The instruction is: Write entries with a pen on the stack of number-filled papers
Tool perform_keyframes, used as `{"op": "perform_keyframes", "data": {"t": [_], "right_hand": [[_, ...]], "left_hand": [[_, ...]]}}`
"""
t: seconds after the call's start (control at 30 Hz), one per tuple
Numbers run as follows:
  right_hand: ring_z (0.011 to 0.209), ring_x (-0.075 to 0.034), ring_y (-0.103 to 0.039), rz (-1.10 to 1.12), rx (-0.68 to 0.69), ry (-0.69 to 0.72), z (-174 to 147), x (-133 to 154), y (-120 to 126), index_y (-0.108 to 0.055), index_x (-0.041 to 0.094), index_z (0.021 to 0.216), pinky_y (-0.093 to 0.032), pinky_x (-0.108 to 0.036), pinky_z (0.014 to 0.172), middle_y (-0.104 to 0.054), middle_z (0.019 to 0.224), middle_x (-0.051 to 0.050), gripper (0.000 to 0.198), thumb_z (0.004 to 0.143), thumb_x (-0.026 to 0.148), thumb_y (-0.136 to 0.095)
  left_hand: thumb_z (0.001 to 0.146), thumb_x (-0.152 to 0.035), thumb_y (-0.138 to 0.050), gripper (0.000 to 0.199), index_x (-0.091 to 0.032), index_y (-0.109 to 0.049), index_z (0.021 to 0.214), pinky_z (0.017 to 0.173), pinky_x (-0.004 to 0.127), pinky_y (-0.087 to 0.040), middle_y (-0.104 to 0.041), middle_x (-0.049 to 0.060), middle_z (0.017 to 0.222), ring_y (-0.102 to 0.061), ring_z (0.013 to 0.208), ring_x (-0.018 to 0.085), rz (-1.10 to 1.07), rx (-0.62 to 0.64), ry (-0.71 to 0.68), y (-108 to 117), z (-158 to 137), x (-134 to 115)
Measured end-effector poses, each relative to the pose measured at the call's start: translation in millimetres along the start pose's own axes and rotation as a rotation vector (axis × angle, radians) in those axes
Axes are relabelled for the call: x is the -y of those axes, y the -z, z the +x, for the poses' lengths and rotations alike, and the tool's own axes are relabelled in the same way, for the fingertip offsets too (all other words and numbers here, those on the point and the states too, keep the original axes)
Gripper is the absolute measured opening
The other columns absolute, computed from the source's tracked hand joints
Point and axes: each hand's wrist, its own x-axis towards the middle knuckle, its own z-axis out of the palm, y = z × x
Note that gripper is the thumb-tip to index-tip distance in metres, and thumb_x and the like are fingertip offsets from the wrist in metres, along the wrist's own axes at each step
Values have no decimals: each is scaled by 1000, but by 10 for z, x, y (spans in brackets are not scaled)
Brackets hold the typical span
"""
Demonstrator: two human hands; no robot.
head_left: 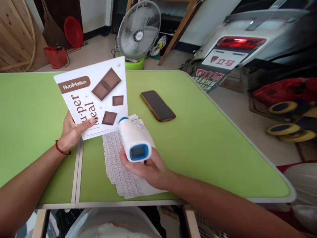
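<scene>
My left hand [71, 132] grips the lower left edge of a white box [99, 96] printed "NutriMotion" with brown chocolate pieces, its thumb on the front. The box is tilted above the table, and its depth is hidden. My right hand [151, 170] is wrapped round a white infrared thermometer [135, 135] with a blue nose and a blue-rimmed screen facing me. The nose points away, close to the box's lower right corner. Beneath both lies a stack of printed sheets [119, 172], partly covered by my right hand.
A dark phone [158, 105] in a brown case lies on the green table [210, 148], right of the papers. A metal strip [77, 175] crosses the table at left. Beyond stand a fan [138, 34], a red bucket [55, 57] and a scooter [228, 49].
</scene>
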Motion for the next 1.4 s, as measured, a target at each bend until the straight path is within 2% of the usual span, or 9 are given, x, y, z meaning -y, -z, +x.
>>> {"op": "perform_keyframes", "data": {"t": [0.17, 0.3, 0.43, 0.53, 0.73, 0.9, 1.2, 1.4], "right_hand": [[55, -10, -47, 286, 25, -214, 109, 96, -61, -49, 21, 83, -42, -29, 56, -52, 63, 5, 19, 75, 30, -63], [55, -10, -48, 343, 14, -248, 140, 73, -88, -49, 21, 83, -43, -30, 57, -53, 62, 5, 21, 74, 32, -64], [53, -10, -48, 374, -18, -265, 140, 33, -124, -50, 21, 86, -42, -30, 56, -53, 63, 6, 25, 72, 33, -67], [53, -10, -48, 382, -15, -259, 141, 31, -154, -50, 20, 84, -42, -30, 57, -53, 61, 6, 23, 73, 33, -66], [54, -10, -48, 379, 5, -170, 143, 20, -173, -50, 21, 78, -41, -30, 57, -53, 59, 5, 17, 77, 33, -62], [54, -11, -48, 369, 14, -159, 141, 0, -169, -50, 21, 76, -41, -29, 57, -53, 59, 4, 17, 78, 33, -61], [55, -11, -48, 360, 31, -150, 139, 12, -162, -48, 21, 76, -41, -29, 57, -52, 60, 4, 16, 80, 33, -59], [56, -11, -48, 343, 36, -134, 142, 5, -160, -49, 21, 76, -42, -29, 58, -53, 60, 4, 16, 80, 33, -59]], "left_hand": [[59, -37, -89, 64, -16, -57, 111, 78, 43, -57, -69, 11, 107, -67, 94, 30, 27, 9, 140, -80, -66, -28], [62, -40, -87, 56, -17, -60, 105, 75, 41, -57, -70, 9, 104, -67, 89, 27, 32, 44, 134, -104, -64, -58], [63, -41, -86, 55, -16, -59, 105, 78, 40, -56, -69, 10, 106, -66, 93, 28, 59, 57, 129, -115, -64, -80], [62, -41, -86, 58, -16, -58, 106, 80, 41, -56, -69, 10, 107, -65, 97, 29, 87, 54, 129, -112, -63, -84], [63, -39, -86, 50, -17, -61, 100, 76, 43, -57, -69, 10, 105, -66, 90, 28, 96, 95, 72, -93, -43, -76], [63, -37, -87, 49, -17, -61, 101, 74, 42, -57, -70, 10, 103, -66, 89, 28, 88, 102, 61, -90, -41, -71], [64, -39, -86, 53, -17, -59, 103, 82, 45, -56, -68, 12, 110, -65, 98, 31, 124, 112, 88, -99, -48, -105], [61, -40, -88, 56, -18, -59, 103, 82, 47, -55, -69, 10, 101, -65, 98, 32, 111, 97, 96, -97, -47, -105]]}}
